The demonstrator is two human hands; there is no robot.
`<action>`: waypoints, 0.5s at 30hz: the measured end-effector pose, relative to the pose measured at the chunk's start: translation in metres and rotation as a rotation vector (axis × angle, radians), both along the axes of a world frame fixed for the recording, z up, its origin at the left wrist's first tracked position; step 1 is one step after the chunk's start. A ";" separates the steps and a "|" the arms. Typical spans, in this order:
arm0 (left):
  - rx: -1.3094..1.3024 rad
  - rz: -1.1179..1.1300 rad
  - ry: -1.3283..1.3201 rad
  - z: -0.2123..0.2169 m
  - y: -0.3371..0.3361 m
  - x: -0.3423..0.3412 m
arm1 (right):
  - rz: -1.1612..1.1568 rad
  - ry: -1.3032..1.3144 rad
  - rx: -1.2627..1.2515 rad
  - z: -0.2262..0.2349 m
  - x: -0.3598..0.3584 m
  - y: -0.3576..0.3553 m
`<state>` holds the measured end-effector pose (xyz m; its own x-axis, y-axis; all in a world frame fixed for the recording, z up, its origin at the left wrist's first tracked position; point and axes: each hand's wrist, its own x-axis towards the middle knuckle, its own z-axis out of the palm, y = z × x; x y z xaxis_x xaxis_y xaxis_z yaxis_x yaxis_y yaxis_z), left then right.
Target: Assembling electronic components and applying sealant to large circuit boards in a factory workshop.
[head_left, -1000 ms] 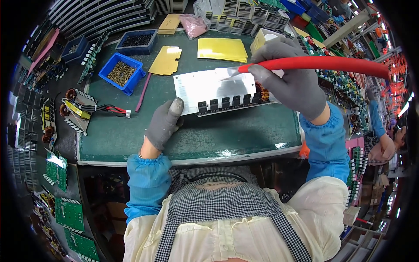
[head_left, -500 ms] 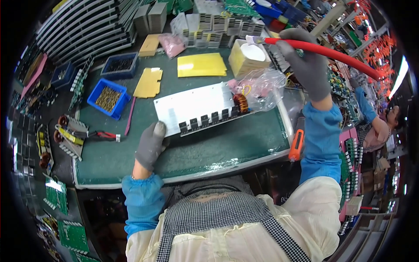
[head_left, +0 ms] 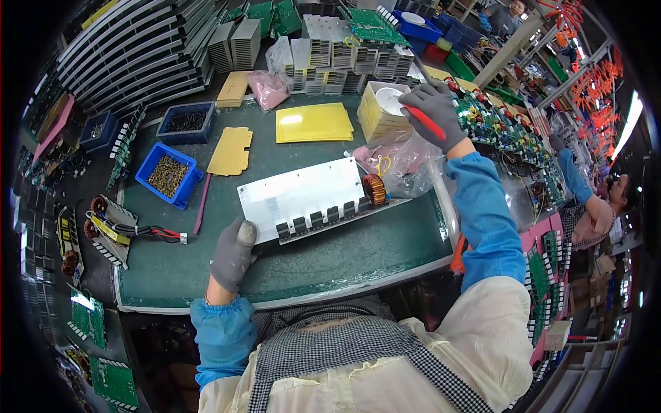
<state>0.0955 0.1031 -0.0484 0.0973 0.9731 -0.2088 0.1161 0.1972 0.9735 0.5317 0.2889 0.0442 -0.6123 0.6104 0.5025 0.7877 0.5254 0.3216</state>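
My left hand (head_left: 234, 255), in a grey glove, grips the lower left corner of a flat silver metal plate (head_left: 296, 193), thumb on top. Along the plate's near edge runs a row of black components (head_left: 317, 219), and a copper-wound coil (head_left: 374, 189) sits at its right end. My right hand (head_left: 441, 113), also gloved, is closed around a red-handled brush (head_left: 425, 122) beside a box holding a white tub (head_left: 390, 102). The brush's tip cannot be made out there. A clear plastic bag (head_left: 420, 162) with pink material lies just right of the plate.
Yellow sheets (head_left: 313, 124), a blue bin of brass-coloured pieces (head_left: 167, 175) and a dark bin (head_left: 186, 122) lie on the green tabletop (head_left: 330, 268). Stacked metal heatsinks (head_left: 330, 55) stand behind. An orange tool (head_left: 459, 255) is at the right edge. A co-worker (head_left: 599, 206) sits far right.
My right hand has come left and down to the white tub with the brush, its handle swung toward me. The plate stays in my left hand, shifted slightly lower in view.
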 end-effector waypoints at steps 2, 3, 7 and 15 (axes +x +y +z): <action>-0.010 -0.024 -0.003 0.002 0.000 -0.001 | -0.007 -0.052 0.067 -0.003 -0.003 -0.006; -0.014 -0.018 0.006 0.004 -0.001 0.000 | -0.006 -0.050 0.062 -0.003 -0.004 -0.010; -0.005 0.004 -0.013 0.003 -0.001 0.003 | -0.018 -0.067 0.109 -0.005 -0.004 -0.020; -0.029 0.007 0.017 0.000 0.002 0.002 | 0.157 0.307 0.089 0.049 -0.037 -0.081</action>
